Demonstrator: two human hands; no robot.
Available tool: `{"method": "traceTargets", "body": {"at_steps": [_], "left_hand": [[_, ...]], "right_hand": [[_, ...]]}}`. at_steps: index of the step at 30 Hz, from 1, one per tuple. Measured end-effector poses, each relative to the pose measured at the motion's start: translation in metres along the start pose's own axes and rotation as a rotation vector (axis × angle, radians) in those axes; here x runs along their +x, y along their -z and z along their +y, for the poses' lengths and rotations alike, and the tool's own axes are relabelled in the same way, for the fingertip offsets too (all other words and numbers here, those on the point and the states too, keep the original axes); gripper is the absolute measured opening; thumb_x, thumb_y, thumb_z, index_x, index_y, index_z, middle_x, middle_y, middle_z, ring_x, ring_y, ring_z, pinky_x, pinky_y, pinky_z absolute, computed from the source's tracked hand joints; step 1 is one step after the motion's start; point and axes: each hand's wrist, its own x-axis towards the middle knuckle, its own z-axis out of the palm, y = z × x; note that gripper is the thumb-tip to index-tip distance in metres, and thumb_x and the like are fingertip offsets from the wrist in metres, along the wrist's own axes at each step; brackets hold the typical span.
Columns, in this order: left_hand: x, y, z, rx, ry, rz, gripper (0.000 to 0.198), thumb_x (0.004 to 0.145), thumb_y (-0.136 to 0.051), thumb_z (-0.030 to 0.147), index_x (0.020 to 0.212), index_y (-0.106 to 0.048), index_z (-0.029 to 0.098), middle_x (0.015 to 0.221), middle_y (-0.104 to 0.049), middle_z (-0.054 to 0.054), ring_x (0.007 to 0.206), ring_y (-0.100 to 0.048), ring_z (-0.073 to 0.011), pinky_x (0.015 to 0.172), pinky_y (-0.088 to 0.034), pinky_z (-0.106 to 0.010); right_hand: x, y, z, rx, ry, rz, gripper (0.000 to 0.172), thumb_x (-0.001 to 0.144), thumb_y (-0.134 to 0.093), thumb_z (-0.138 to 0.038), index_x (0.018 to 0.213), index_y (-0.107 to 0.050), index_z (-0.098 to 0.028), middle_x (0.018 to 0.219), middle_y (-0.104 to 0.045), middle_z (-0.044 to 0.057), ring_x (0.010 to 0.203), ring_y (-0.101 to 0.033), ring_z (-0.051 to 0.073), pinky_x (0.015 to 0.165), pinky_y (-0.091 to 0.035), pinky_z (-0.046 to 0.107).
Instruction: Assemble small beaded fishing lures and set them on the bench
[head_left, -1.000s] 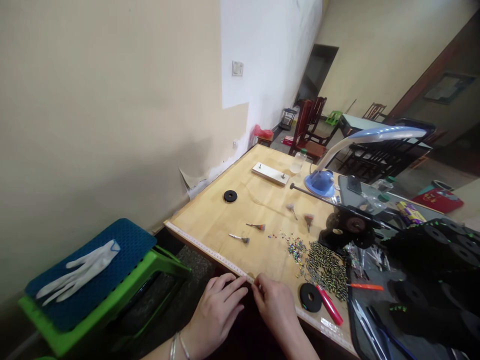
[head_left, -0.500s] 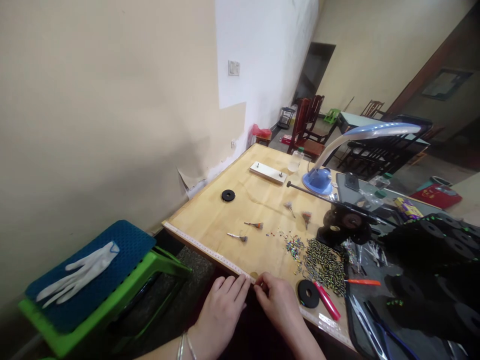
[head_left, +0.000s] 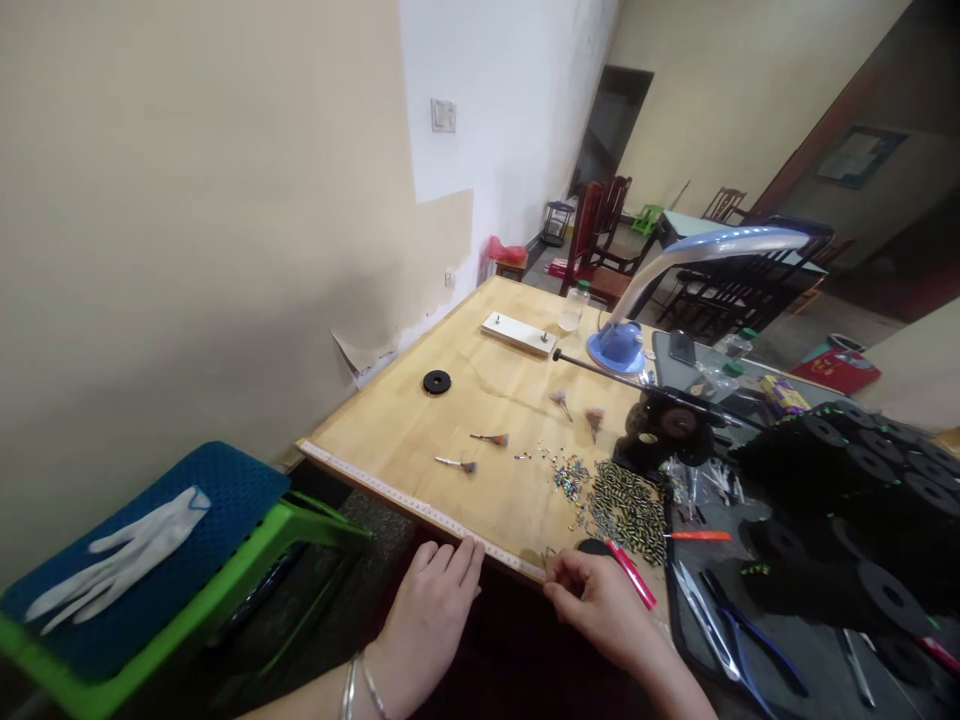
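Note:
My left hand (head_left: pixel 435 610) lies at the near edge of the wooden table (head_left: pixel 390 420), fingers bent and pressed together beside the white measuring tape (head_left: pixel 420 505) along that edge. Anything under its fingertips is hidden. Farther right, my right hand (head_left: pixel 600 600) is pinched at the tape's other stretch. A thin strand seems to show at its fingertips, too fine to name. It partly covers a black disc (head_left: pixel 595 547). Just beyond are a red tube-shaped tool (head_left: pixel 631 575), a heap of dark yellow-marked small parts (head_left: pixel 626 510) and scattered coloured beads (head_left: pixel 570 477).
A black clamp-like device (head_left: pixel 664 430), a blue lamp (head_left: pixel 619 345), black thread spools (head_left: pixel 810 500), scissors (head_left: pixel 709 620) and pliers (head_left: pixel 757 640) stand or lie right. Small brush-like pieces (head_left: pixel 491 440), another black disc (head_left: pixel 436 382) and a white bar (head_left: pixel 517 334) lie farther back. A glove (head_left: pixel 127 555) rests left.
My right hand has slid right along the table edge, away from my left hand, and now covers part of the near black disc. My left hand stays nearly in place. The view has shifted slightly.

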Motion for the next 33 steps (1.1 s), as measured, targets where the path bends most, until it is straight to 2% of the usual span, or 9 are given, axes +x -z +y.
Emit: {"method": "traceTargets", "body": {"at_steps": [3,8,13,16,24,33], "left_hand": [[0.001,0.001,0.001,0.022,-0.006,-0.009,0.039,0.088,-0.041,0.004,0.121,-0.060,0.013,0.118,-0.066,-0.015,0.086,-0.063,-0.0249,0.080,-0.044,-0.043],[0.002,0.006,0.001,0.026,-0.024,-0.040,0.038,0.087,-0.046,0.004,0.121,-0.060,0.012,0.119,-0.066,-0.016,0.088,-0.064,-0.0268,0.078,-0.044,-0.043],[0.002,0.008,0.001,0.041,-0.025,-0.075,0.037,0.087,-0.048,0.006,0.123,-0.059,0.009,0.118,-0.066,-0.017,0.087,-0.064,-0.0276,0.078,-0.044,-0.044],[0.003,0.008,0.001,0.060,-0.028,-0.088,0.037,0.087,-0.048,0.006,0.122,-0.060,0.011,0.120,-0.065,-0.016,0.087,-0.064,-0.0266,0.078,-0.043,-0.043],[0.002,0.011,0.001,0.070,-0.011,-0.099,0.036,0.088,-0.052,0.012,0.123,-0.060,0.010,0.121,-0.066,-0.014,0.086,-0.063,-0.0245,0.078,-0.044,-0.041],[0.004,0.011,0.002,0.031,-0.010,-0.090,0.037,0.087,-0.052,0.008,0.123,-0.059,0.010,0.119,-0.066,-0.016,0.085,-0.065,-0.0261,0.076,-0.044,-0.042]], "right_hand": [[-0.002,0.006,0.005,-0.053,0.002,-0.054,0.014,0.076,-0.055,-0.017,0.067,-0.065,-0.021,0.055,-0.063,-0.004,0.051,-0.055,0.012,0.047,-0.031,0.020],[-0.003,0.005,0.008,-0.273,-0.027,0.029,0.017,0.075,-0.054,-0.013,0.065,-0.065,-0.022,0.052,-0.061,-0.004,0.048,-0.052,0.012,0.048,-0.026,0.021],[-0.003,0.003,0.005,-0.368,-0.001,0.041,0.019,0.075,-0.055,-0.011,0.066,-0.067,-0.023,0.055,-0.064,-0.002,0.050,-0.055,0.013,0.048,-0.025,0.022],[-0.002,0.003,0.005,-0.415,0.002,0.032,0.018,0.076,-0.055,-0.013,0.069,-0.068,-0.024,0.058,-0.067,-0.001,0.052,-0.058,0.014,0.049,-0.025,0.022],[0.003,0.000,0.005,-0.472,-0.032,-0.036,0.015,0.078,-0.056,-0.020,0.075,-0.070,-0.025,0.065,-0.072,0.002,0.063,-0.064,0.018,0.052,-0.027,0.023],[0.002,-0.001,0.006,-0.509,-0.038,-0.026,0.016,0.079,-0.055,-0.019,0.071,-0.068,-0.023,0.066,-0.072,0.003,0.062,-0.064,0.018,0.052,-0.026,0.025]]}}
